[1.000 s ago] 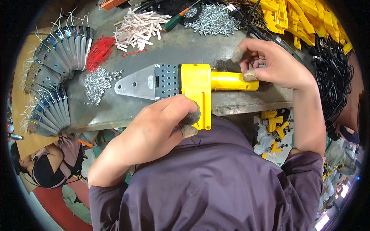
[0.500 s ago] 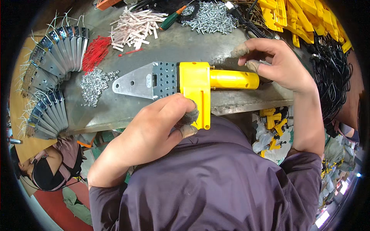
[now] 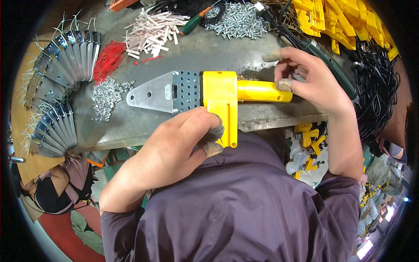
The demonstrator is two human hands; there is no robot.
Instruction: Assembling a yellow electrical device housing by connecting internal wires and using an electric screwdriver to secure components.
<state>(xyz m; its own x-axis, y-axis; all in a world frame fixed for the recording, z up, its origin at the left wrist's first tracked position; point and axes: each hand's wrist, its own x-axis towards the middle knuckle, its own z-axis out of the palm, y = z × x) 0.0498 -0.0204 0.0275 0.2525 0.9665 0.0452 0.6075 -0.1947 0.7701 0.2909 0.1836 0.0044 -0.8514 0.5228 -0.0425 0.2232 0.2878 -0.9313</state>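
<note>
A pipe welding tool (image 3: 220,87) with a yellow plastic body lies across the bench's front part. Its flat grey metal heating plate (image 3: 152,94) points left, and a perforated metal sleeve (image 3: 187,91) joins it to the body. My left hand (image 3: 179,139) is closed on the body's lower yellow part, thumb and forefinger in worn grey finger covers. At the tool's right end, my right hand (image 3: 307,76) is open above the yellow handle (image 3: 262,91). Its thumb lies at the handle's tip, apparently touching it, while the forefinger stretches left.
Metal plate assemblies (image 3: 65,61) fan out at left, beside small clear-and-silver parts (image 3: 107,98) and red sleeves (image 3: 109,59). Behind are white strips (image 3: 155,30), a green-handled screwdriver (image 3: 192,24) and screws (image 3: 240,19). A dark green power tool (image 3: 329,65), black cables (image 3: 375,87) and yellow shells (image 3: 336,19) lie right.
My right hand has moved slightly left and down, bringing its thumb onto the handle's end. More of the dark green tool behind it shows. My left hand keeps its grip.
</note>
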